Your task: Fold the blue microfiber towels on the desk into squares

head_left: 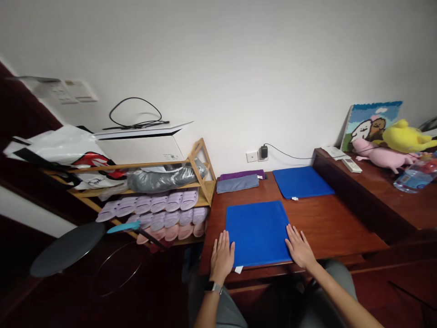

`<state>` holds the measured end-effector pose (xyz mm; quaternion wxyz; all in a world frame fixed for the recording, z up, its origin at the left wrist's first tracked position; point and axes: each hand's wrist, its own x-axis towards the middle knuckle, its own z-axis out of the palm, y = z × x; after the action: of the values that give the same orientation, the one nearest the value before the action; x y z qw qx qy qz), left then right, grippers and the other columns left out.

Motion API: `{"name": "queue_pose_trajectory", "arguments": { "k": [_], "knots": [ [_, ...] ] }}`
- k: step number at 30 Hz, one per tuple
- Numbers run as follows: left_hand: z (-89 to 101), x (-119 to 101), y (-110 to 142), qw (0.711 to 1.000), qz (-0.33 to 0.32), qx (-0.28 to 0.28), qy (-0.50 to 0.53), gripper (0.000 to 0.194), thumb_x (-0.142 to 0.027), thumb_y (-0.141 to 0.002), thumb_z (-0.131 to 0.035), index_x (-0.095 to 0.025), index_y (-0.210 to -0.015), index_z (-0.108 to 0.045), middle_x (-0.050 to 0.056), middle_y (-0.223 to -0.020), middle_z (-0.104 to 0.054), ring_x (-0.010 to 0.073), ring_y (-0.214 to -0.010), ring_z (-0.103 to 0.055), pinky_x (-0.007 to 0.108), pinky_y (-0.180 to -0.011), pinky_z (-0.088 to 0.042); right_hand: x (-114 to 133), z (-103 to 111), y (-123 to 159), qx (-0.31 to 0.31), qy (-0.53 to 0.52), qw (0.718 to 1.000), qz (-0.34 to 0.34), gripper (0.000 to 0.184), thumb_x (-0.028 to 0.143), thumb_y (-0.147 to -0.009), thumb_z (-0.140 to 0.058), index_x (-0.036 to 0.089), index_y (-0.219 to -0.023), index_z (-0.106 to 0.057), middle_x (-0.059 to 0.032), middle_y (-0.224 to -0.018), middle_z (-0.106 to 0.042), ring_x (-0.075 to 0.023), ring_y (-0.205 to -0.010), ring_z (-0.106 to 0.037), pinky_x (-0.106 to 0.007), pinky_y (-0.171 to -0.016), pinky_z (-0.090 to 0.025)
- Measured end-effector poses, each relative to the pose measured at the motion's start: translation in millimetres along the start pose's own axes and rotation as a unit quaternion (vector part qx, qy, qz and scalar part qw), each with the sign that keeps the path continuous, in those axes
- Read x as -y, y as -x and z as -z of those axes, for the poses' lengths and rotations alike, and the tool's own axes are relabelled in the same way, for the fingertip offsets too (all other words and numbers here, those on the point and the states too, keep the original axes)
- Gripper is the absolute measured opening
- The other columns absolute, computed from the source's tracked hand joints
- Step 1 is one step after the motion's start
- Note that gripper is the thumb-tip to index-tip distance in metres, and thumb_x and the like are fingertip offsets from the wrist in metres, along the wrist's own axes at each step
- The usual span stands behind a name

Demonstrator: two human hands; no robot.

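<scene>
A flat blue square mat (259, 232) with a white tag at its front edge lies on the brown wooden desk (327, 228) before me. My left hand (221, 257) rests palm down at the mat's left edge, fingers stretched out. At its right edge my right hand (299, 246) lies flat too, fingers a little spread, thumb by the mat. Neither hand holds anything. Further back on the desk is a second blue mat (302, 181). Left of that, a folded grey-blue cloth (238, 183) lies in front of a folded purple cloth (242, 174).
Left of the desk stands a wooden rack (205, 191) with several slippers (159, 203), a white box (146, 149) and a bag. A round dark stool (70, 248) is nearby. On the higher right surface are a pink plush toy (382, 154), a bottle (414, 177) and a remote (351, 165).
</scene>
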<state>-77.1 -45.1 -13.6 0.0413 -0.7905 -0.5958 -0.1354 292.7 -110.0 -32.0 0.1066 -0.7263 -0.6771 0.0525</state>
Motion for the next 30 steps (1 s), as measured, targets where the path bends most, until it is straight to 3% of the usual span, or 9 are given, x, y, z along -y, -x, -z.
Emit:
{"name": "queue_pose_trajectory", "arguments": {
  "k": [6, 9, 16, 20, 25, 28, 30],
  "knots": [
    [-4.8, 1.2, -1.8, 1.000, -0.001, 0.004, 0.000, 0.064, -0.046, -0.108, -0.023, -0.014, -0.163, -0.032, 0.012, -0.166, -0.039, 0.0257, -0.155, -0.036, 0.050, -0.127, -0.030, 2.5, 5.4, -3.4, 0.028, -0.012, 0.999, -0.021, 0.069, 0.054, -0.107, -0.012, 0.021, -0.167, -0.021, -0.0031, -0.172, -0.025, -0.0226, -0.160, -0.021, -0.048, -0.130, -0.019],
    [-7.0, 3.9, -1.9, 1.000, -0.003, 0.001, 0.001, 0.065, -0.046, -0.108, -0.025, -0.015, -0.164, -0.031, 0.012, -0.166, -0.040, 0.0269, -0.154, -0.037, 0.051, -0.127, -0.031, 5.4, 15.4, -18.6, 0.030, -0.016, 0.999, -0.025, 0.071, 0.054, -0.107, -0.009, 0.019, -0.167, -0.019, -0.0030, -0.172, -0.023, -0.0214, -0.160, -0.018, -0.047, -0.130, -0.017],
    [-4.8, 3.7, -3.1, 1.000, 0.001, 0.001, -0.003, 0.063, -0.045, -0.107, -0.026, -0.019, -0.165, -0.028, 0.009, -0.165, -0.040, 0.0267, -0.154, -0.038, 0.052, -0.126, -0.032, 12.1, 43.8, -117.0, 0.049, -0.003, 0.998, -0.038, 0.067, 0.047, -0.107, -0.011, 0.017, -0.168, -0.016, -0.0049, -0.174, -0.017, -0.0191, -0.161, -0.011, -0.044, -0.130, -0.009],
    [-6.3, 7.7, -1.6, 1.000, -0.005, 0.002, -0.001, 0.063, -0.046, -0.107, -0.028, -0.022, -0.165, -0.027, 0.007, -0.166, -0.040, 0.0255, -0.154, -0.038, 0.051, -0.126, -0.034, 12.5, 33.8, -151.0, 0.071, -0.003, 0.996, -0.048, 0.066, 0.044, -0.107, -0.015, 0.017, -0.167, -0.018, -0.0070, -0.174, -0.018, -0.0197, -0.161, -0.012, -0.045, -0.130, -0.009],
    [-7.8, 17.0, 0.4, 1.000, -0.006, 0.019, -0.008, 0.064, -0.048, -0.107, -0.026, -0.019, -0.165, -0.030, 0.008, -0.166, -0.041, 0.0264, -0.153, -0.039, 0.051, -0.125, -0.036, 7.9, 18.1, -151.4, 0.053, -0.009, 0.997, -0.047, 0.068, 0.045, -0.106, -0.014, 0.015, -0.167, -0.015, -0.0061, -0.174, -0.016, -0.0191, -0.161, -0.010, -0.045, -0.130, -0.006],
    [1.2, -1.6, -18.4, 1.000, -0.007, 0.015, -0.011, 0.066, -0.049, -0.107, -0.025, -0.016, -0.164, -0.032, 0.011, -0.164, -0.043, 0.0283, -0.153, -0.040, 0.052, -0.125, -0.036, 6.9, 17.8, -150.4, 0.054, -0.017, 0.997, -0.045, 0.068, 0.045, -0.106, -0.013, 0.015, -0.167, -0.015, -0.0052, -0.174, -0.017, -0.0189, -0.161, -0.009, -0.045, -0.130, -0.005],
    [8.8, -36.5, -45.6, 0.999, -0.033, 0.006, 0.008, 0.064, -0.047, -0.108, -0.023, -0.017, -0.164, -0.030, 0.010, -0.166, -0.041, 0.0267, -0.155, -0.036, 0.051, -0.127, -0.033, 6.8, 18.2, -150.9, 0.053, -0.021, 0.997, -0.044, 0.068, 0.045, -0.106, -0.013, 0.015, -0.167, -0.015, -0.0047, -0.174, -0.017, -0.0193, -0.161, -0.010, -0.046, -0.130, -0.005]
  ]
}}
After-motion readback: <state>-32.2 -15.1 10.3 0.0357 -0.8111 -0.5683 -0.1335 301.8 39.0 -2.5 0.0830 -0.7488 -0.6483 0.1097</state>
